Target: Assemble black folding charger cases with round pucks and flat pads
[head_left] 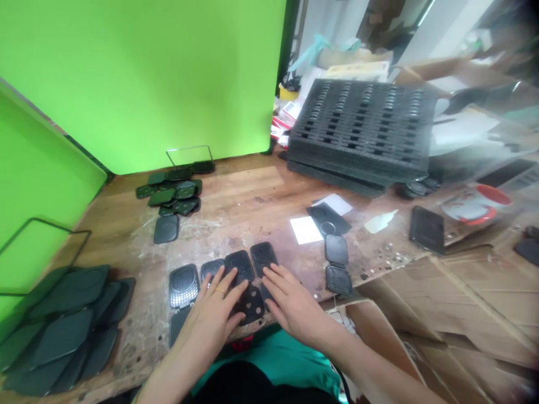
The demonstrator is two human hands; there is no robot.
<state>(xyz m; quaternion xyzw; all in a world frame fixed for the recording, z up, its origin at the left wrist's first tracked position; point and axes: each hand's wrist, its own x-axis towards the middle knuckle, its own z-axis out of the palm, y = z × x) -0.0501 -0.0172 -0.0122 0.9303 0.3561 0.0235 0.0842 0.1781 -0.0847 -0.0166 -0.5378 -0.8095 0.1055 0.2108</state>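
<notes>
Head view: your left hand (215,307) spread over open cases (238,266)
Right hand (295,298): spread too, neither visibly gripping
Open cases: row apparently done
Pile (162,196): seemingly left

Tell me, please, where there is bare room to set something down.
The widest bare patch of table lies between the small dark heap and the black slotted trays. Crowded spots are the black cases under the left hand and right hand, and the large dark heap.
</notes>
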